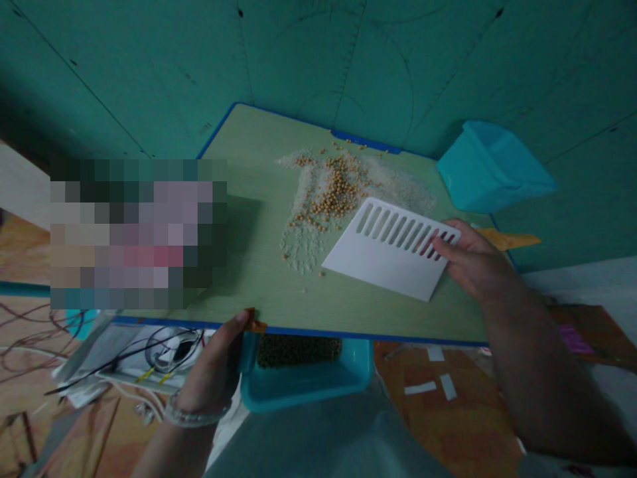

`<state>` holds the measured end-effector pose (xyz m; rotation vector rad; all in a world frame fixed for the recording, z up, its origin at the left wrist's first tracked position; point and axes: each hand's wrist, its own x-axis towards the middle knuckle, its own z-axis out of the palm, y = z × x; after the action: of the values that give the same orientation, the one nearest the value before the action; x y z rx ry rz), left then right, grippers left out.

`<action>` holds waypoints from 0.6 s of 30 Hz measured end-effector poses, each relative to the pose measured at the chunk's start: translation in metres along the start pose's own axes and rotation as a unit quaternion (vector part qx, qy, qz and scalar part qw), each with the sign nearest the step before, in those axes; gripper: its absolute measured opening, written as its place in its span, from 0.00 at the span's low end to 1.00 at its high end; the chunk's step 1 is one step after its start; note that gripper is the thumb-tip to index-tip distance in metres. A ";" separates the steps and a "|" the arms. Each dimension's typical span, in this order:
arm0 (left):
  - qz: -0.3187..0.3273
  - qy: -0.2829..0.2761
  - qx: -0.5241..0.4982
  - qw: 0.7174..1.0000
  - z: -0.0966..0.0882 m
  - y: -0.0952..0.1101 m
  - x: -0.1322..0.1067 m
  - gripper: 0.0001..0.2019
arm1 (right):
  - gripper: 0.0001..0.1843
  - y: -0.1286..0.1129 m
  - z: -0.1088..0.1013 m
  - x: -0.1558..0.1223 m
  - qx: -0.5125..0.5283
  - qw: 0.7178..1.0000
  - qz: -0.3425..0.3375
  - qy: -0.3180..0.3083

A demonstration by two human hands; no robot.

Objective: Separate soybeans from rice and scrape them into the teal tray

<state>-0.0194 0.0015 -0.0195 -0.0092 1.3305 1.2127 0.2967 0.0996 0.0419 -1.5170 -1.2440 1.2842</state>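
Observation:
My right hand [472,262] is closed on the right edge of a white plastic scraper [383,255] with a row of slots along its top. The scraper lies tilted on the green table [259,265], just right of a spread of yellow beans [336,189] mixed with white rice grains [301,242]. My left hand [219,368] grips the rim of a teal bin [308,382] held under the table's front edge, thumb up against the edge. The bin holds a layer of beans [296,348].
A teal container [490,166] stands off the table's far right corner. A blurred patch covers the table's left side. Below left lie cables and papers [149,358]. A teal wall rises close behind the table. An orange scrap [510,238] lies by my right hand.

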 end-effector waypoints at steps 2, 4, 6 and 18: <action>0.009 -0.023 0.008 1.000 -0.002 0.000 0.000 0.14 | 0.16 0.002 0.000 0.001 -0.007 1.000 -0.001 -0.004; 0.012 -0.035 0.019 0.999 -0.004 -0.001 0.001 0.12 | 0.16 0.004 0.001 0.002 -0.011 1.000 0.002 -0.013; 0.019 -0.034 0.023 0.999 -0.005 -0.002 0.001 0.11 | 0.18 0.005 0.003 0.002 -0.008 1.000 0.007 -0.025; 0.021 -0.045 0.030 0.998 -0.001 0.000 -0.001 0.11 | 0.17 0.000 0.016 0.002 0.023 0.994 0.041 -0.094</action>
<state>-0.0193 0.0004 -0.0194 0.1168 1.2929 1.1942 0.2812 0.1011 0.0384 -1.4545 -1.2716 1.5280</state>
